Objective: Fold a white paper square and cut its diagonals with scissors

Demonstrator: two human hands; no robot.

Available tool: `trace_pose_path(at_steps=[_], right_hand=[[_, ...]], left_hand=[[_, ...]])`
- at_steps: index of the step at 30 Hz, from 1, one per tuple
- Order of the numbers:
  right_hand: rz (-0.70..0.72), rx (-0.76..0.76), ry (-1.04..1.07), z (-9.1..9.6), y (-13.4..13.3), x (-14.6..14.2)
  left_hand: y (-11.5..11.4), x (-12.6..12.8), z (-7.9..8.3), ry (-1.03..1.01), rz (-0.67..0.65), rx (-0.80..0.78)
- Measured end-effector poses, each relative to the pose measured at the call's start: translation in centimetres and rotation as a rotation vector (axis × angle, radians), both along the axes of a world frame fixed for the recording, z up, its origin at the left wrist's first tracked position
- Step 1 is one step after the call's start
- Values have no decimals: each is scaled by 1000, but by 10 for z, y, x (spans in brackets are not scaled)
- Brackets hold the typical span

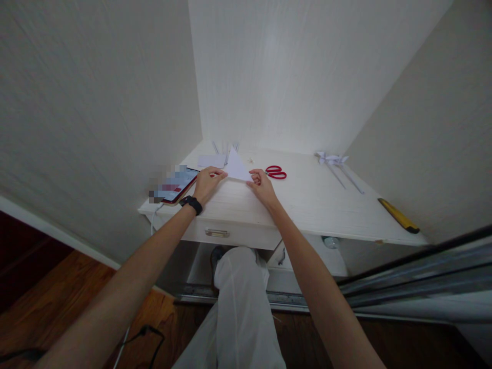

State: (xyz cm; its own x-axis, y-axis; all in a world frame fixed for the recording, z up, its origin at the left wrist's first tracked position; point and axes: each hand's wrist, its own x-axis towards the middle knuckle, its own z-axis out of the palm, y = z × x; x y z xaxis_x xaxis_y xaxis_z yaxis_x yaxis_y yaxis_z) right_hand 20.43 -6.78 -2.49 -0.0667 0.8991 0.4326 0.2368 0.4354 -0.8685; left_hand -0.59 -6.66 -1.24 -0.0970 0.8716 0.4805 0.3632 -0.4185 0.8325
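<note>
A sheet of white paper folded to a triangle (237, 166) is held over the white desk, its tip pointing away from me. My left hand (209, 180), with a black watch on the wrist, pinches the left bottom corner. At the right bottom corner, my right hand (262, 185) has its thumb and fingers closed on the paper. Red-handled scissors (277, 172) lie just right of my right hand, their blades mostly hidden behind it. Beyond my left hand is a flat white paper piece (210, 161).
A tablet or large phone (179, 185) with a cable lies at the desk's left edge. White paper flowers on stems (331, 159) rest at the back right. A yellow and black tool (398, 215) lies near the right wall. Walls enclose the desk (307, 202) on three sides.
</note>
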Motion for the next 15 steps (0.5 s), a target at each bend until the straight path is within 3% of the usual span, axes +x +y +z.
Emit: trace_pose_path(at_steps=[15], right_hand=[[-40,50,-101,3,-3,3]], left_hand=[[-4,3,2,10,-74,-37]])
